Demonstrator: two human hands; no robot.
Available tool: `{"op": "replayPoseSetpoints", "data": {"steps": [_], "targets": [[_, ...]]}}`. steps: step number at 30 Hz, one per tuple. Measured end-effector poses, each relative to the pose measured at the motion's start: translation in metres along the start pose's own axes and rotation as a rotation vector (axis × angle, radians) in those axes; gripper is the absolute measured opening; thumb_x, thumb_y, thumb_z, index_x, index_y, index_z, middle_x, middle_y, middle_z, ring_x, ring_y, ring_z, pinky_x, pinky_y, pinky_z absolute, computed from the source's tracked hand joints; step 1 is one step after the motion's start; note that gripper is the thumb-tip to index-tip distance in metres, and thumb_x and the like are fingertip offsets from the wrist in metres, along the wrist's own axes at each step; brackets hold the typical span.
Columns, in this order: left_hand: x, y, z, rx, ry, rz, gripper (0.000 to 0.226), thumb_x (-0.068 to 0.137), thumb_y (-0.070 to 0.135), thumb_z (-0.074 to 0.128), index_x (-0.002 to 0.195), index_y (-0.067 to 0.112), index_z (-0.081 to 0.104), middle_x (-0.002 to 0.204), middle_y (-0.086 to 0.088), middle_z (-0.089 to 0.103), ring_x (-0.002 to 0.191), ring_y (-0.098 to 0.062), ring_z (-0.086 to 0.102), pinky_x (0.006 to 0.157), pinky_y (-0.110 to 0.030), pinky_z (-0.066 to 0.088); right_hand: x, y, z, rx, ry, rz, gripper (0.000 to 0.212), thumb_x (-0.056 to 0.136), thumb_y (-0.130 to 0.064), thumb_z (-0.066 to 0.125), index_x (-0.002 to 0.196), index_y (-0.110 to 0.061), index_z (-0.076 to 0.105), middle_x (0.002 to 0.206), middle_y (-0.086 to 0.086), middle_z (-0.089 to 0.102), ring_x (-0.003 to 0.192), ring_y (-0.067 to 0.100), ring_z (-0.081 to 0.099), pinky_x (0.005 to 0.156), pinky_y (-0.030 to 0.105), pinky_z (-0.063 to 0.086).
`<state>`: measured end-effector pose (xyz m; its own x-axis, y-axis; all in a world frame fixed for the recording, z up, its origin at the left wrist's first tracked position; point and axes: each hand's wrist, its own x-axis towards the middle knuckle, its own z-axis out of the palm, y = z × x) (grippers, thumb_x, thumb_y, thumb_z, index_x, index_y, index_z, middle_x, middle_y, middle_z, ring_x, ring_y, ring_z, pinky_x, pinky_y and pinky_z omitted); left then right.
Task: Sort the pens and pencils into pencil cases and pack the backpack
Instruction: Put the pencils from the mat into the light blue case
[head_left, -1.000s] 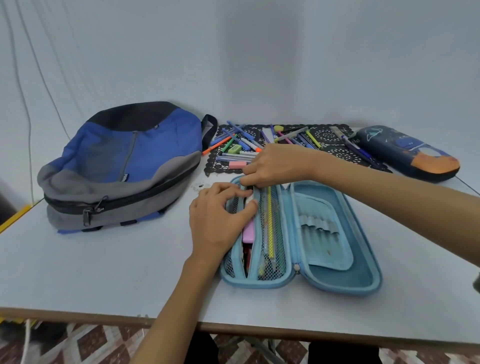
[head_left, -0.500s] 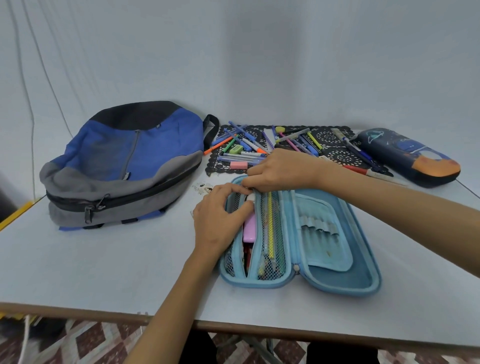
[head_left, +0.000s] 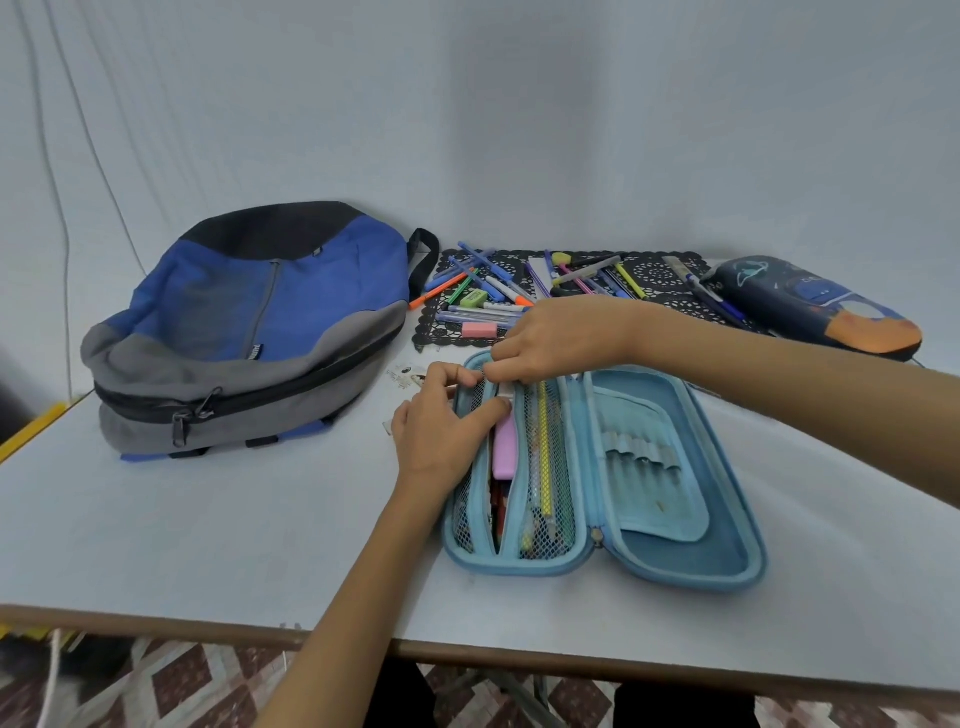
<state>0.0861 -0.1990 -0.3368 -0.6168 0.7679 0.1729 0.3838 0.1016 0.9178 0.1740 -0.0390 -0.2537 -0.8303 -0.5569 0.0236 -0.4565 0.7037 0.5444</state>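
Head view: a light blue pencil case (head_left: 727, 564) is lying opened flat on the near middle of the bench (head_left: 208, 545). Its left half is carrying a mesh pocket (head_left: 558, 499), which is holding a yellow pencil (head_left: 544, 457). A lilac bar (head_left: 505, 449) is sitting in the slot just left of the pencil.

The left hand (head_left: 441, 431) is gripping the far left rim of the case with curled fingers, and its thumb is pressing on the bar's white far end. The right hand (head_left: 556, 338) is reaching in from the right, its fingers pinching the far edge of the mesh pocket. The exact spot of the pinch is too small to tell.

A blue and grey backpack (head_left: 249, 322) is lying on its side at the far left. A black lace mat (head_left: 660, 275) is lying beyond the hands and bearing loose pens and pencils (head_left: 493, 291), a pink eraser (head_left: 479, 329) and a green eraser (head_left: 474, 297). A dark blue pencil case (head_left: 810, 306) is resting closed at the far right, just beside the mat.
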Motion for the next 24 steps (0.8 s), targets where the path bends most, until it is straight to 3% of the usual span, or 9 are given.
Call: {"op": "replayPoseSetpoints", "data": {"steps": [2,4,7,10,12,17,24], "targets": [[0.001,-0.001,0.0,0.0,-0.008,0.0,0.044,0.051,0.062,0.057,0.084,0.035,0.046,0.097,0.023,0.058,0.101,-0.003,0.055,0.103,-0.049,0.037,0.0,0.0,0.002,0.037,-0.008,0.06,0.032,0.077,0.007,0.063,0.1,-0.009,0.05,0.061,0.008,0.051,0.044,0.023,0.044,0.037,0.026,0.03],[0.002,-0.003,0.0,-0.019,-0.016,0.001,0.043,0.053,0.06,0.06,0.085,0.034,0.046,0.1,0.023,0.06,0.103,-0.001,0.055,0.106,-0.049,0.035,0.0,-0.002,0.002,0.168,-0.042,0.248,0.008,0.085,-0.003,0.056,0.091,-0.008,0.057,0.064,0.003,0.053,0.048,0.017,0.041,0.044,0.018,0.022],[0.002,-0.004,0.0,-0.052,-0.013,-0.005,0.048,0.049,0.063,0.059,0.086,0.033,0.048,0.103,0.023,0.061,0.105,0.0,0.055,0.106,-0.048,0.035,0.001,0.003,-0.003,0.536,-0.159,0.676,0.006,0.092,-0.013,0.055,0.091,-0.01,0.061,0.076,-0.002,0.062,0.06,0.005,0.05,0.056,0.009,0.032],[0.002,-0.003,0.0,-0.069,-0.008,-0.014,0.049,0.048,0.062,0.061,0.086,0.033,0.049,0.104,0.022,0.062,0.105,-0.002,0.055,0.106,-0.048,0.035,0.01,0.007,-0.006,0.864,-0.256,0.956,0.015,0.091,-0.013,0.056,0.089,-0.001,0.064,0.074,0.009,0.068,0.051,0.011,0.06,0.049,0.019,0.048],[0.002,-0.004,0.0,-0.075,-0.007,-0.019,0.05,0.048,0.062,0.061,0.086,0.033,0.05,0.103,0.022,0.062,0.104,-0.002,0.056,0.106,-0.048,0.035,0.02,0.007,-0.009,0.957,-0.383,1.028,0.02,0.09,-0.016,0.056,0.084,0.001,0.064,0.069,0.012,0.067,0.049,0.018,0.059,0.044,0.024,0.047],[0.002,-0.005,0.0,-0.083,-0.014,-0.027,0.049,0.049,0.062,0.062,0.086,0.033,0.05,0.104,0.021,0.062,0.104,-0.001,0.055,0.108,-0.049,0.034,0.046,0.011,-0.019,0.924,-0.608,1.145,0.021,0.087,-0.018,0.056,0.075,-0.003,0.062,0.06,0.009,0.062,0.047,0.021,0.053,0.044,0.02,0.043],[0.001,-0.003,0.0,-0.059,-0.007,-0.023,0.043,0.053,0.057,0.065,0.084,0.033,0.048,0.094,0.021,0.059,0.098,0.003,0.054,0.107,-0.049,0.034,0.08,0.011,-0.027,0.691,-0.957,1.154,0.017,0.09,-0.018,0.051,0.091,-0.003,0.06,0.07,0.008,0.057,0.052,0.019,0.046,0.05,0.026,0.04]]}}
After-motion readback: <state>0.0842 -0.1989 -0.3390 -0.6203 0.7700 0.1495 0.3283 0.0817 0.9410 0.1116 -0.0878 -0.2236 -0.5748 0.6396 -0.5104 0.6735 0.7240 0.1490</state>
